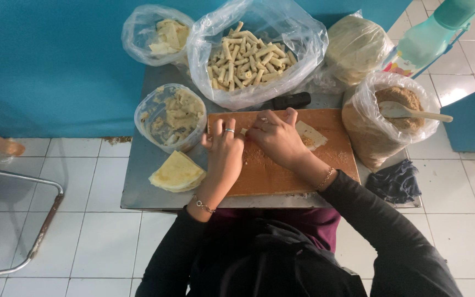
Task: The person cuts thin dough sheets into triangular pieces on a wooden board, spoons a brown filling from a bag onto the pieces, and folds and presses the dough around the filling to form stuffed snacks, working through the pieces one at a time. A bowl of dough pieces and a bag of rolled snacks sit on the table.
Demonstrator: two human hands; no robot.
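Observation:
Both hands rest on a wooden cutting board (281, 176). My left hand (224, 151), with a ring and a bracelet, has its fingers curled down on the far left end of a thin pale wrapper (310, 133). My right hand (276, 137) presses its fingers on the same wrapper near its middle. Brown crumbly filling shows on the wrapper beside the right hand. The part of the wrapper under the hands is hidden.
On the small metal table (138, 181): a stack of folded wrappers (177, 173), a container of paste (171, 116), a large bag of finished rolls (251, 55), a bag of scraps (160, 36), a bag of brown filling with a spoon (408, 113), a dark cloth (397, 181), a black knife handle (290, 100).

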